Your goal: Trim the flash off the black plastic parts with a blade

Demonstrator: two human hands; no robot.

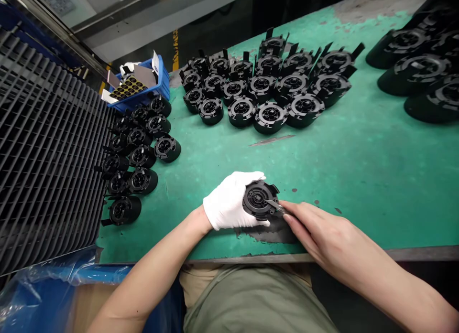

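Observation:
My left hand (231, 201) wears a white glove and is closed around a round black plastic part (258, 199), holding it tilted just above the green table (358, 180) near the front edge. My bare right hand (315, 232) pinches a small thin metal tool (275, 206) whose tip touches the centre of that part.
Several identical black parts stand in rows at the back centre (265, 84) and in a column at the left (138, 151). A blue bin (163, 82) with small dark pieces sits at the back left. Larger black housings (416, 70) fill the back right. A ribbed black tray (46, 146) lies left.

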